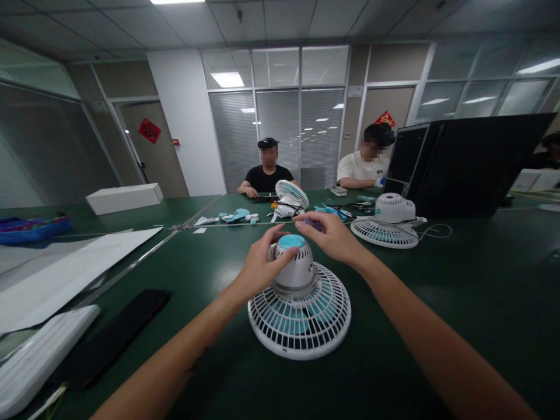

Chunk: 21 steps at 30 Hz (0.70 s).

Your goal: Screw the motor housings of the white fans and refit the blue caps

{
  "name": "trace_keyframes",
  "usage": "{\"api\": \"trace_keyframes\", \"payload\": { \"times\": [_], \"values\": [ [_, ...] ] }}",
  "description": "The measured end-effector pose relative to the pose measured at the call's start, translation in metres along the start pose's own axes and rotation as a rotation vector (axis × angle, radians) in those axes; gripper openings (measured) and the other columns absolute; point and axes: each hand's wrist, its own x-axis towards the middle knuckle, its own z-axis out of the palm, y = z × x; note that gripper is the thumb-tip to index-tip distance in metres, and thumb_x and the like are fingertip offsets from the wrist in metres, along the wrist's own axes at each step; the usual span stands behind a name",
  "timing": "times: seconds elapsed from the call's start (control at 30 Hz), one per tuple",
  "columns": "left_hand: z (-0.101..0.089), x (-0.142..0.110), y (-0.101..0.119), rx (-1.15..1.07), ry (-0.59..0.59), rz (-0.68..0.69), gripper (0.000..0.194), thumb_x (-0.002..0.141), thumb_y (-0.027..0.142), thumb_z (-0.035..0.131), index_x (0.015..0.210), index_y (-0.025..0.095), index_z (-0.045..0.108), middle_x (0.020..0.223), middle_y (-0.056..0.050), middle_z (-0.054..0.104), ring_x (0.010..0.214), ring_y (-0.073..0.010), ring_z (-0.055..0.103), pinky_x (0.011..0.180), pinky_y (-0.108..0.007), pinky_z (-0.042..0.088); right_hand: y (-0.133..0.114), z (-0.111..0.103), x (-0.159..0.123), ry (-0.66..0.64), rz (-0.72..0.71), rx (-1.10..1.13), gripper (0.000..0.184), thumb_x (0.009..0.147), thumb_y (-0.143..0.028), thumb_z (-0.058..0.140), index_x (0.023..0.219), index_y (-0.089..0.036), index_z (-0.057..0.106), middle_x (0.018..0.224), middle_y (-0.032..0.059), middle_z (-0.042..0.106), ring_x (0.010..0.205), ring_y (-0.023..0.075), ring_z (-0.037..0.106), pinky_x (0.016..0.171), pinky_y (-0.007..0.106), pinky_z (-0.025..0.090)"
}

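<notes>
Currently left hand [259,261] cups fan [300,279], thumb and fingers wrapped; right hand [331,234] half-curled, hold on purplish bit [313,224] unclear; both angled inward.

White fan [301,286] face-down on green table [459,280]

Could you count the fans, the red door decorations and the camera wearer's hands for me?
Fans: 3 (near fan, right fan, far fan)
Red door decorations: 2 (left decoration, partly hidden right decoration)
Wearer's hands: 2 (left hand, right hand)
Total: 7
</notes>
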Motion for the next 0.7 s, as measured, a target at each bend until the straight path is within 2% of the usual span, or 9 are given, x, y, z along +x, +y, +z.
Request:
{"api": "trace_keyframes", "payload": {
  "times": [0.1, 0.17, 0.3, 0.4, 0.5, 0.7],
  "values": [
    [-0.007, 0.009, 0.008, 0.105, -0.042, -0.052, 0.057, 0.084, 0.041, 0.064, 0.133, 0.015, 0.052, 0.123, -0.013, 0.068, 0.114, -0.0278, 0.062, 0.102, -0.045, 0.046, 0.001, -0.018, 0.0, 0.092, 0.058, 0.103, 0.048, 0.084, -0.057, 0.051, 0.091, -0.014, 0.07, 0.072, 0.0019, 0.054, 0.058, 0.0108, 0.045, 0.053, 0.025, 0.036],
    [-0.011, 0.012, 0.013, 0.23, -0.069, -0.015, 0.046, 0.086, 0.042, 0.061, 0.125, 0.016, 0.06, 0.121, -0.012, 0.068, 0.111, -0.0281, 0.063, 0.098, -0.044, 0.047, 0.0, -0.028, 0.001, 0.141, 0.085, 0.14, 0.054, 0.084, -0.063, 0.048, 0.091, -0.014, 0.069, 0.073, 0.0014, 0.05, 0.055, 0.0093, 0.041, 0.046, 0.023, 0.033],
    [-0.012, 0.013, 0.022, 0.489, -0.099, 0.107, 0.034, 0.093, 0.043, 0.053, 0.107, 0.016, 0.067, 0.107, -0.01, 0.068, 0.097, -0.0269, 0.064, 0.088, -0.044, 0.05, -0.004, -0.031, 0.003, 0.223, 0.128, 0.198, 0.057, 0.081, -0.069, 0.052, 0.087, -0.015, 0.068, 0.079, 0.0042, 0.051, 0.064, 0.0111, 0.048, 0.046, 0.02, 0.036],
    [-0.011, 0.011, 0.024, 0.599, -0.09, 0.143, 0.032, 0.095, 0.044, 0.049, 0.103, 0.017, 0.064, 0.102, -0.009, 0.067, 0.089, -0.0249, 0.063, 0.079, -0.04, 0.051, 0.0, -0.024, 0.005, 0.18, 0.11, 0.121, 0.061, 0.082, -0.072, 0.048, 0.09, -0.015, 0.067, 0.078, 0.0045, 0.053, 0.064, 0.012, 0.05, 0.046, 0.021, 0.037],
    [-0.01, 0.01, 0.023, 0.619, -0.079, 0.153, 0.029, 0.095, 0.042, 0.049, 0.102, 0.018, 0.062, 0.1, -0.007, 0.066, 0.088, -0.0235, 0.063, 0.077, -0.037, 0.05, 0.008, -0.013, 0.007, 0.129, 0.071, 0.02, 0.061, 0.085, -0.07, 0.044, 0.092, -0.014, 0.067, 0.077, 0.0052, 0.057, 0.069, 0.0145, 0.054, 0.051, 0.023, 0.039],
    [-0.01, 0.011, 0.026, 0.631, -0.111, 0.121, 0.028, 0.097, 0.04, 0.048, 0.104, 0.017, 0.061, 0.103, -0.008, 0.066, 0.092, -0.0258, 0.063, 0.08, -0.039, 0.05, 0.014, 0.001, 0.005, 0.035, 0.033, -0.102, 0.039, 0.095, -0.046, 0.042, 0.093, -0.014, 0.065, 0.086, 0.0069, 0.066, 0.08, 0.0174, 0.061, 0.065, 0.026, 0.042]
  ]
}}
